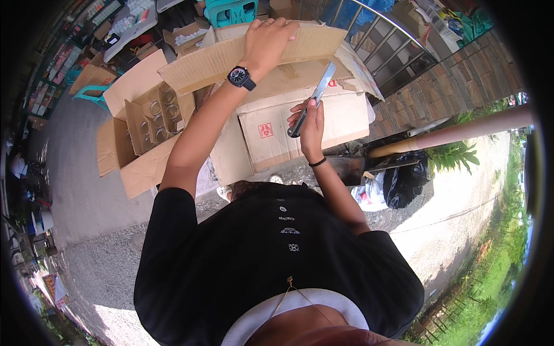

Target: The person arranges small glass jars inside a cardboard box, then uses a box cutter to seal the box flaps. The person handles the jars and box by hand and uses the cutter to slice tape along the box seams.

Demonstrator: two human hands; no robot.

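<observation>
My left hand point(269, 46) grips the raised flap point(210, 64) of a large cardboard box point(343, 112), its fingers bent over the flap's upper edge. My right hand point(310, 127) is closed around the dark handle of a utility knife point(323, 83). The knife's long blade is extended and points up and away, in front of the raised flap. Whether the blade touches the cardboard, I cannot tell. A red stamp marks the box's near face, and another flap hangs down at its left. The box's inside is mostly hidden.
An open carton point(138, 179) with several round jars or cans point(156, 108) in dividers stands at the left. Behind are a teal plastic chair point(231, 11) and a metal railing point(398, 29). A pole point(450, 135) and a black plastic bag point(407, 181) are at the right.
</observation>
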